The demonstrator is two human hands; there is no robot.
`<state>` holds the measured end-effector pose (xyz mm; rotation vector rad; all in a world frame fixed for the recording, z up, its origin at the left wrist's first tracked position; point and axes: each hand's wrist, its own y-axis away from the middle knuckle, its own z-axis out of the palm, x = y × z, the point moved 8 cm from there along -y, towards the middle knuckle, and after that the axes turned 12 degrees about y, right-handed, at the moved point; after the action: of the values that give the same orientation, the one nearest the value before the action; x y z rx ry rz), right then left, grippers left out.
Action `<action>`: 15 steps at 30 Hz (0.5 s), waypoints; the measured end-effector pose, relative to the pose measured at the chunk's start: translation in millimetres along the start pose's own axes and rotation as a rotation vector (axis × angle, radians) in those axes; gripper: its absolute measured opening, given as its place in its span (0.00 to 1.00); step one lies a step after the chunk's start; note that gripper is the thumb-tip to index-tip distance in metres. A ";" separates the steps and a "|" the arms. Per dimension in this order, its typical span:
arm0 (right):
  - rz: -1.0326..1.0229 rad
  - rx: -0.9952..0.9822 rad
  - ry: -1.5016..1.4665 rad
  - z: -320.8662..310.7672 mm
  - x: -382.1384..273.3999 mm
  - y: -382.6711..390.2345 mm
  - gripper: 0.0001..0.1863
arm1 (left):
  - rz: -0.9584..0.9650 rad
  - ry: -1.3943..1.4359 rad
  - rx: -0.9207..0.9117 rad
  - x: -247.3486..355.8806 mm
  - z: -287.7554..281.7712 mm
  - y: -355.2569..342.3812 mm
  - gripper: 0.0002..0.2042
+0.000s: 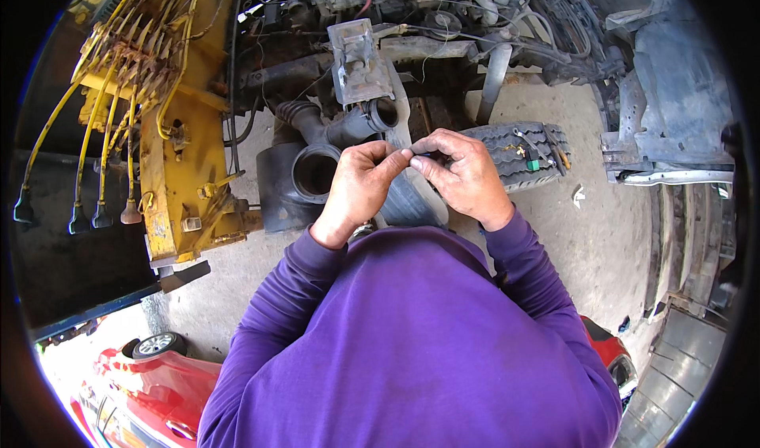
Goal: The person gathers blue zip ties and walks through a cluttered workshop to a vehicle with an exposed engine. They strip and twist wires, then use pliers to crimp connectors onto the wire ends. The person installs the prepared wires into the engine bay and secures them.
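Note:
My left hand (362, 180) and my right hand (465, 175) meet at the fingertips in front of my chest, pinched on a small dark piece that is mostly hidden and too small to name. Below them runs a long grey panel (412, 206). Just left of my left hand is the round open mouth of a black plastic housing (277, 203) with a ribbed duct (301, 115). A tyre (514, 179) lies to the right of my right hand, with hand tools (546, 147) on its top.
A yellow machine frame (174, 203) with hanging cables fills the left. An engine bay (427, 20) is ahead, with a grey bracket (356, 60). Grey body panels (673, 92) stand at right. A red car (150, 392) is behind at lower left, on the concrete floor (602, 250).

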<state>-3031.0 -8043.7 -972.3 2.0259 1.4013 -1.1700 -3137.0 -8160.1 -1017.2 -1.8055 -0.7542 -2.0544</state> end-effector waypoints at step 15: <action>0.450 0.417 -0.335 -10.7 98.6 2.5 0.13 | 0.049 0.065 0.144 -3.7 -16.4 9.7 0.12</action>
<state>-3010.4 -7981.9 -1047.2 2.1218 0.5330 -1.5795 -3144.6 -8177.7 -1020.2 -1.6543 -0.8100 -1.9644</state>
